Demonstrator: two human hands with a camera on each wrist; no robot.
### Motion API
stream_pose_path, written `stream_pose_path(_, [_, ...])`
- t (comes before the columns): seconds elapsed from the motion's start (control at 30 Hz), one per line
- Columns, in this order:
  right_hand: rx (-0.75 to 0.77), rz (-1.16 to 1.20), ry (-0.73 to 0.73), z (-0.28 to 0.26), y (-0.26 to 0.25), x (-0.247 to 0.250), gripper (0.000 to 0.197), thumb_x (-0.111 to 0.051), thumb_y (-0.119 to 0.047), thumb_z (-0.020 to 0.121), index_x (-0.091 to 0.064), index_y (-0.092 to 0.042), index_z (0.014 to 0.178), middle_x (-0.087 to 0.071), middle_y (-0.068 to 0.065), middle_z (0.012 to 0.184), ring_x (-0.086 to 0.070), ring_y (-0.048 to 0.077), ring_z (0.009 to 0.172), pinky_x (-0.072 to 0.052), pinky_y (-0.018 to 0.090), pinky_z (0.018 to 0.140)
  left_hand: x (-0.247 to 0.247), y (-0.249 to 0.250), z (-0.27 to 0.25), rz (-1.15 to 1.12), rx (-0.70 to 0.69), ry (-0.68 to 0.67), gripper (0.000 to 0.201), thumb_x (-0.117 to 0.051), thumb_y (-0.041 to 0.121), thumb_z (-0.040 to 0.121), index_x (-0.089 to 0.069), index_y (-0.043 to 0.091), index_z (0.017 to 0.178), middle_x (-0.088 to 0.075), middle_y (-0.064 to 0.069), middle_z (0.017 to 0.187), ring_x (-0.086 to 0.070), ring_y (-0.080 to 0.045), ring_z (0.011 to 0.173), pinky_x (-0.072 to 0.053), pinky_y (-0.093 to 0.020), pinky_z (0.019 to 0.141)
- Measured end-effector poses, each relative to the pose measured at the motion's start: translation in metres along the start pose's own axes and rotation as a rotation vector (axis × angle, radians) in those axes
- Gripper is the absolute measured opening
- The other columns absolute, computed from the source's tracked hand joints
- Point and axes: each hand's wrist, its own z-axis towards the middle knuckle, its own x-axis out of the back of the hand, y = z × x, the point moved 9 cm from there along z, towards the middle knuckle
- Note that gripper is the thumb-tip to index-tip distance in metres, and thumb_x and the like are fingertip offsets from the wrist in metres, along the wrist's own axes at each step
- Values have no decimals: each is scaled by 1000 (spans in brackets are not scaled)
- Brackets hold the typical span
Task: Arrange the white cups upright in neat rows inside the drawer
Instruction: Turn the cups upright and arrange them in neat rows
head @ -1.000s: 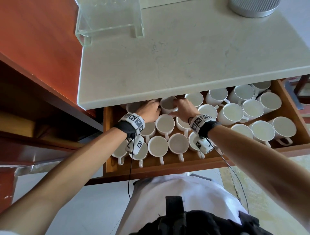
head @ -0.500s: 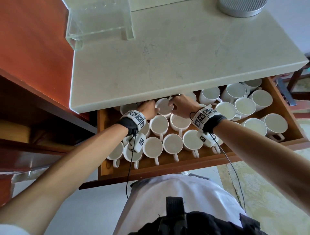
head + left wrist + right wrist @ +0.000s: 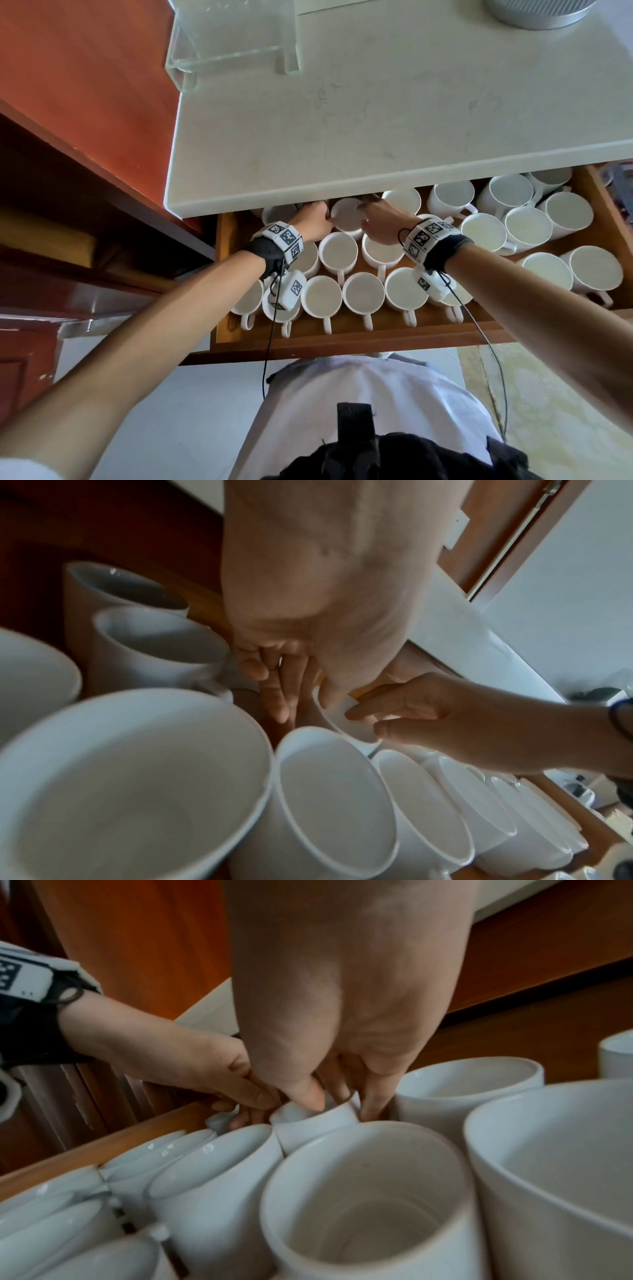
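Observation:
Several white cups stand upright in the open wooden drawer (image 3: 342, 337). A neat front row (image 3: 363, 293) and a second row (image 3: 338, 252) fill its left half. Both hands hold one white cup (image 3: 347, 217) in the back row, just under the countertop edge. My left hand (image 3: 313, 221) lies against its left side, with the thumb by the rim and the fingers (image 3: 274, 696) reaching down beside it. My right hand (image 3: 380, 219) pinches the rim (image 3: 308, 1118), thumb inside and fingers outside. The cup's lower part is hidden by its neighbours.
A loose cluster of cups (image 3: 483, 233) fills the drawer's right half, their handles pointing different ways. The pale countertop (image 3: 411, 120) overhangs the drawer's back. On it stand a clear acrylic stand (image 3: 233, 41) and a round metal object (image 3: 537, 13). A red-brown cabinet (image 3: 85, 102) is at the left.
Both hands have stayed on the same back-row cup. It has shifted slightly back toward the countertop edge. The head view has swung a little.

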Motion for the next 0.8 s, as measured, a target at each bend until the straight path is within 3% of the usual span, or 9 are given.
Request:
stream_pose_path(0.07, [-1,79,3,-2,-2,-2,49,-50,-6,90,-49,2,138,-40,23,144,-49,40,126,-48,46,101,-2,3,4,-8,3,-1,11,-57,11,92,-65,4,89,-70,-13,87,-66,-29,80,-46,-33,62])
stream_pose_path(0.17, [-45,163,5,-6,-3,0,65,-46,2,88,-29,2,151,-47,27,138,-51,41,124,-49,43,97,-9,2,10,3,28,-13,15,-58,12,92,-66,2,99,-70,-15,96,-65,-30,85,-44,-31,65])
stream_pose_path(0.23, [-32,194,5,-7,-3,6,70,-42,5,84,-32,-7,152,-56,24,131,-56,42,119,-51,48,97,-14,-2,14,-24,47,-2,22,-61,19,96,-67,2,108,-71,-15,103,-66,-31,89,-48,-32,70])
stream_pose_path(0.3, [-24,174,15,-11,4,13,74,-42,7,81,-35,-15,152,-54,19,137,-53,39,124,-49,50,101,-14,-6,17,-63,69,38,27,-64,22,99,-66,2,117,-71,-16,109,-68,-34,97,-53,-35,80])
stream_pose_path(0.43, [-67,61,-18,-29,7,23,77,-42,8,84,-32,-18,156,-52,15,138,-48,34,128,-40,39,102,-14,-11,24,-90,98,93,35,-61,23,101,-59,3,129,-66,-18,127,-63,-38,116,-51,-42,99])
stream_pose_path(0.53, [-84,55,-72,-39,5,21,77,-39,10,86,-29,-18,157,-53,20,129,-48,36,122,-39,37,96,-17,-15,25,-163,132,89,37,-57,21,100,-55,6,135,-63,-17,131,-61,-38,119,-50,-40,100])
stream_pose_path(0.67, [-97,77,-109,-39,4,12,74,-40,10,85,-30,-12,155,-59,22,125,-52,39,118,-38,36,90,-28,-23,28,-304,162,36,52,-55,17,91,-44,19,142,-66,-11,124,-62,-34,113,-51,-42,100])
stream_pose_path(0.8, [-102,82,-125,-36,2,6,75,-42,9,83,-30,-11,154,-62,18,128,-54,39,122,-38,39,101,-34,-26,33,-441,155,45,58,-57,15,84,-45,21,141,-64,-6,127,-59,-29,121,-49,-40,105])
